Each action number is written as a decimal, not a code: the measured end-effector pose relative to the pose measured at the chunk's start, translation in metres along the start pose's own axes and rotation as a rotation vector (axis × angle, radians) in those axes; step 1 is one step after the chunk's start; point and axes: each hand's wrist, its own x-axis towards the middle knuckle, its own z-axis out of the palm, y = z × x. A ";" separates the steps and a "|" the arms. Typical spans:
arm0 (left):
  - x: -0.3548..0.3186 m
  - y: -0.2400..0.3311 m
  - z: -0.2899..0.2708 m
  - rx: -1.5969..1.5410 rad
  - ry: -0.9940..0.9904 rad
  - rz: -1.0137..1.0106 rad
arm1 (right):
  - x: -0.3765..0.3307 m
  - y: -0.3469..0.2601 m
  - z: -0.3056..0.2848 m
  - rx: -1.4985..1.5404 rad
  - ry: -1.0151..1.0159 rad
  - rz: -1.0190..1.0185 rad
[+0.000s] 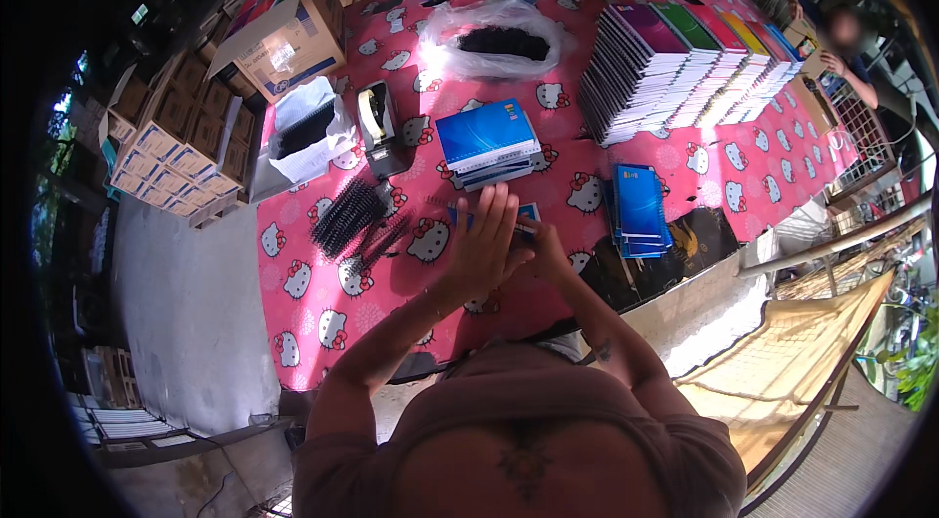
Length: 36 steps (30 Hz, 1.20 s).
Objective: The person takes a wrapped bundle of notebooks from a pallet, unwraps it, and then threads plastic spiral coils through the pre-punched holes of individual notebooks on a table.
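My left hand (484,239) lies with its fingers stretched out over a small blue notebook (529,212), covering most of it. At the notebook's right edge my right hand (544,249) is closed, its thumb side toward the left hand; the fingertips are partly hidden. Just beyond my hands sits a stack of blue notebooks (484,135) with punched holes along the near edge. To the left lie black spiral binding coils (350,215), some bundled and some loose. A smaller pile of blue bound notebooks (641,210) rests to the right.
Tall rows of coloured spiral notebooks (636,78) stand at the back right. A plastic bag (440,44) holds black coils. A tape dispenser (386,151), a coil-filled box (342,132) and cartons (293,44) occupy the left. Other people work at the far side.
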 end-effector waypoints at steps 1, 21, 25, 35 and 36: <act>0.014 0.000 -0.012 0.029 -0.002 -0.031 | 0.000 0.001 0.000 0.003 -0.017 0.017; 0.010 -0.014 -0.020 -0.338 0.097 -0.017 | -0.002 -0.041 -0.037 0.021 0.032 0.006; 0.008 -0.014 -0.017 -0.339 0.112 -0.019 | 0.001 -0.055 -0.061 0.077 -0.092 0.143; 0.016 0.002 -0.046 -0.251 0.048 -0.013 | 0.005 -0.058 -0.045 -0.438 0.063 -0.039; 0.016 0.005 -0.050 -0.252 0.059 -0.035 | -0.001 -0.057 -0.040 -0.443 0.143 -0.025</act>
